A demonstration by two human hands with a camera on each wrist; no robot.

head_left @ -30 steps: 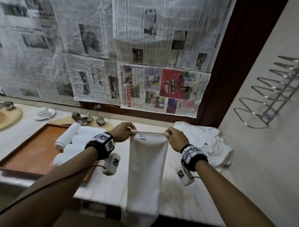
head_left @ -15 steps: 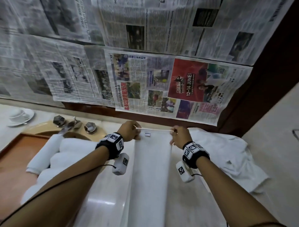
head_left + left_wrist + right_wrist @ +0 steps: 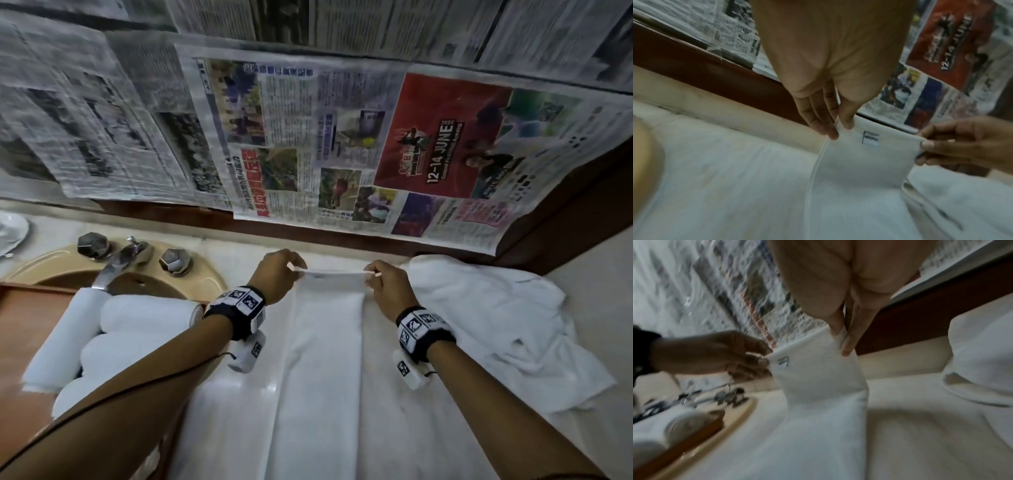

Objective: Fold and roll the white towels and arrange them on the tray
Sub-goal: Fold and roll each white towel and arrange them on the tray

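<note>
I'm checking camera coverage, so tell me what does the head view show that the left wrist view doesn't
Only the head view shows the rolled towels on the tray, the faucet and the loose towel pile. Only the left wrist view shows the label on the folded towel. Both show the left hand and right hand pinching its far corners.

tray (image 3: 20, 329) cut off left, label (image 3: 871, 139) unreadable

Towel (image 3: 325, 359) lowered from hanging to lying flat on counter (image 3: 236, 428).
</note>
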